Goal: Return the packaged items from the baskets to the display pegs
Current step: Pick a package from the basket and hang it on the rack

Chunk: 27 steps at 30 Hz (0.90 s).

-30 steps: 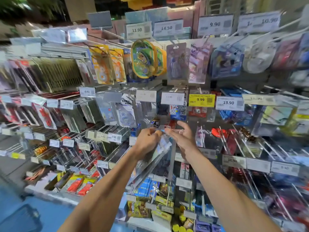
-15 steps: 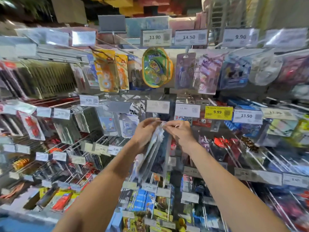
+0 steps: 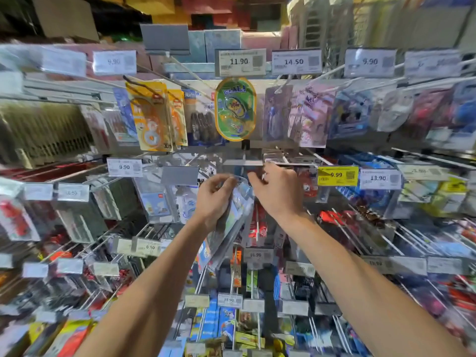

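Note:
My left hand grips a small stack of clear plastic packaged items by the top edge, and they hang down and tilt to the right. My right hand is just to their right. Its fingers are curled at the end of a display peg, under a grey tag holder. The back of the hand hides what those fingers hold. A narrow gap separates its forefinger from the top of the packages. No basket is in view.
Rows of metal pegs with hanging packages and price tags fill the wall. A green oval pack hangs above my hands and a yellow 9.99 tag is to the right. More peg ends jut out below my forearms.
Both hands rose towards the middle row with the packages. My right hand left the top of the packages and moved up and right to the peg end.

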Available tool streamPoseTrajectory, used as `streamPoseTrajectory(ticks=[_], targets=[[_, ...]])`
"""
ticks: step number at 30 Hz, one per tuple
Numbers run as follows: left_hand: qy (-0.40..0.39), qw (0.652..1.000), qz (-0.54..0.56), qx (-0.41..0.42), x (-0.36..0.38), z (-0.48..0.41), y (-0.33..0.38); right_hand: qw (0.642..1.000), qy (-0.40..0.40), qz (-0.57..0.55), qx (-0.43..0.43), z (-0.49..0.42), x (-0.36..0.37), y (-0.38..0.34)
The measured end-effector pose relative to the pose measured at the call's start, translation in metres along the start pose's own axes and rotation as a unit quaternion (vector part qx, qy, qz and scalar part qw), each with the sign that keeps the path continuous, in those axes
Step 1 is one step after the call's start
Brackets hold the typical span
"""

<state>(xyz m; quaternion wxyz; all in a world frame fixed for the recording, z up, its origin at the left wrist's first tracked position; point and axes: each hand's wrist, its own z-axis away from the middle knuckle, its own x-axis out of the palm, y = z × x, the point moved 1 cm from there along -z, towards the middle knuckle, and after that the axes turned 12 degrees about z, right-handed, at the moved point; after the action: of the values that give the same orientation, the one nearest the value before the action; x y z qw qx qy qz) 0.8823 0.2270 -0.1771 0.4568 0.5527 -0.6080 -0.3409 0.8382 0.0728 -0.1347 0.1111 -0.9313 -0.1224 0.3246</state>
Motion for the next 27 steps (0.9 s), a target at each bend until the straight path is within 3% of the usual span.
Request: streamPoseTrajectory(ticks=[3, 19, 27], targets=[[0.001, 1.0, 0.002, 0.015, 0.004, 0.0, 0.004, 0.998, 0.035, -0.049, -0.016, -0.011, -0.002, 0.003], [-0.003, 0.998, 0.058, 0.017, 0.018, 0.001, -0.002, 0.996, 0.037, -0.075, -0.016, -0.01, 0.003, 0.006], [0.014, 0.997, 0.012, 0.073, 0.018, -0.01, -0.01, 0.995, 0.04, -0.094, -0.008, -0.016, 0.004, 0.003]])
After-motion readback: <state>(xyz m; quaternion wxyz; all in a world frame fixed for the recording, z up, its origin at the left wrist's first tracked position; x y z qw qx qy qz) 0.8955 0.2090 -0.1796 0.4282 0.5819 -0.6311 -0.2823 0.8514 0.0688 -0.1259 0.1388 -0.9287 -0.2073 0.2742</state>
